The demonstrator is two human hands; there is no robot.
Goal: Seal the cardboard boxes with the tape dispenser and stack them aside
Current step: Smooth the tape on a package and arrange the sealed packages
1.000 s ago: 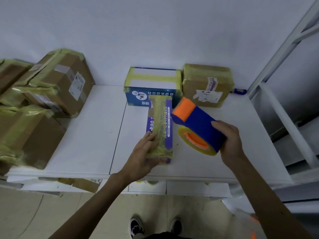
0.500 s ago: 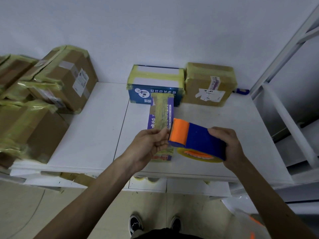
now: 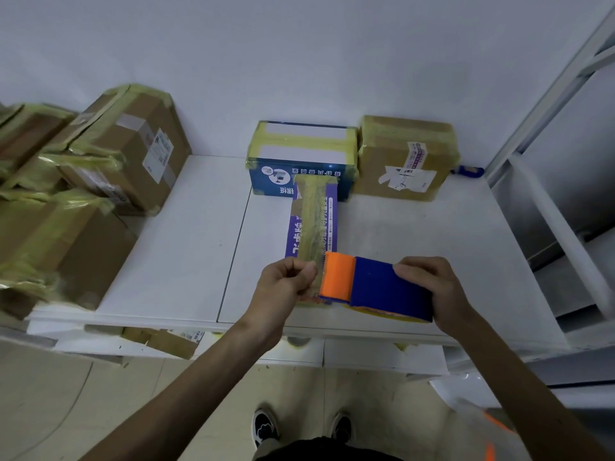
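Two hands at near end of purple box [image 3: 312,224] on counter [image 3: 186,247]: left hand [image 3: 283,284] has fingers curled, pinching that end; right hand [image 3: 429,287] grips tape dispenser [image 3: 376,287] w/ orange head against same end.

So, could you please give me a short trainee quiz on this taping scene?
1. True or false: the right hand holds the dispenser.
2. The dispenser's orange end is: A at the near end of the purple box; B at its far end; C well off the box.
3. Which hand grips that box?

Key: 1 true. 2 A. 3 the left hand.
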